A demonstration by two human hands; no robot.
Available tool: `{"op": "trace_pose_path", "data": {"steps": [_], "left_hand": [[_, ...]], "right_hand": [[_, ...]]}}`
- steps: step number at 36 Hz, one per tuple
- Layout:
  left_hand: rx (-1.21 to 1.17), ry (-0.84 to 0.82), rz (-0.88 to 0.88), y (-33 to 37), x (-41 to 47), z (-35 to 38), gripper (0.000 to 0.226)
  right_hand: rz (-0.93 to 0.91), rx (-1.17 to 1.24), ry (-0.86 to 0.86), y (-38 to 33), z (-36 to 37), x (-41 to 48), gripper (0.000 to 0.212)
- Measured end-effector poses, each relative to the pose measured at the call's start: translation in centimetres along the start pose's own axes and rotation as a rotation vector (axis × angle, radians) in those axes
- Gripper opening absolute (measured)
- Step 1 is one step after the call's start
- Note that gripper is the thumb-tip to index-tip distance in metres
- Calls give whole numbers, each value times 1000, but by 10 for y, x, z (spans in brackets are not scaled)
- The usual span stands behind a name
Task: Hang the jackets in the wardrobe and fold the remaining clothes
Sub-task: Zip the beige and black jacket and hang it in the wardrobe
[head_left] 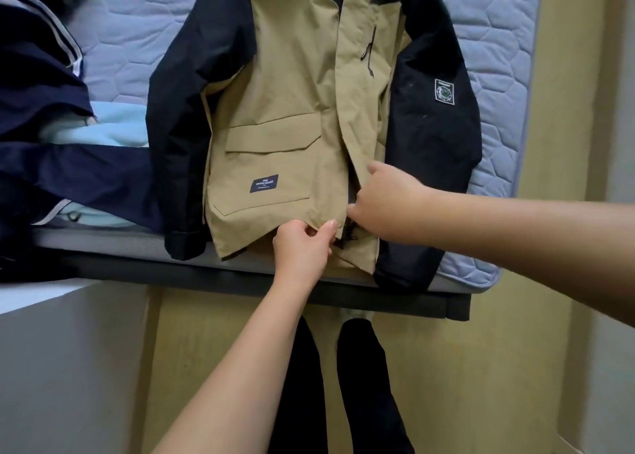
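Jacket (292,109), tan body with black sleeves, lies front-up on the quilted mattress (137,23), collar far, hem hanging just over the near edge of the bed. Front is open at the bottom; the zipper (347,237) ends show dark between the two panels. Left hand (302,247) pinches the hem corner of the left-lying panel between thumb and fingers. Right hand (388,202) sits on the other panel just beside the zipper line, fingers curled in on the fabric edge; whether it has the slider itself I cannot tell. Judgement: step in hand is closing the front before hanging. To do it well, pull both hem corners level and taut, seat the pin fully in the box, then hold the hem down with the left while the right runs the slider toward the collar, keeping the storm flap out of the teeth. Navy jacket (51,171) and a light blue garment (117,123) lie heaped at left.
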State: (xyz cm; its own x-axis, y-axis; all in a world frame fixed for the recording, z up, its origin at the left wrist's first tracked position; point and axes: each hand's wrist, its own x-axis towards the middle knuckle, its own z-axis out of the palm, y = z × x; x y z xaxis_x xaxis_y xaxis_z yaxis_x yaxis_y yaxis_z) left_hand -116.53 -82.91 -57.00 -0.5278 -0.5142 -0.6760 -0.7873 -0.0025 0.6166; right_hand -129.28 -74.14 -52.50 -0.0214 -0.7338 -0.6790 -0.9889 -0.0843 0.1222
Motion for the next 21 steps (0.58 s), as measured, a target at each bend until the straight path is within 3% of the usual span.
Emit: {"op": "trace_pose_path", "data": {"steps": [4, 7, 9, 13, 17, 21], "left_hand": [[28, -42, 15, 6, 1, 7, 35], [59, -52, 18, 5, 2, 14, 35], [66, -53, 22, 2, 4, 14, 35], [-34, -117, -53, -11, 9, 7, 21], [-189, -140, -144, -18, 13, 4, 17], [-310, -322, -184, -9, 8, 13, 13]], "right_hand": [[-33, -62, -357, -9, -16, 16, 15], [-1, 0, -511, -12, -15, 27, 19], [-42, -8, -505, -9, -17, 29, 21], [-141, -10, -328, 12, -17, 27, 17], [-171, 267, -295, 26, -1, 30, 17], [-128, 514, -241, 31, 17, 31, 23]]}}
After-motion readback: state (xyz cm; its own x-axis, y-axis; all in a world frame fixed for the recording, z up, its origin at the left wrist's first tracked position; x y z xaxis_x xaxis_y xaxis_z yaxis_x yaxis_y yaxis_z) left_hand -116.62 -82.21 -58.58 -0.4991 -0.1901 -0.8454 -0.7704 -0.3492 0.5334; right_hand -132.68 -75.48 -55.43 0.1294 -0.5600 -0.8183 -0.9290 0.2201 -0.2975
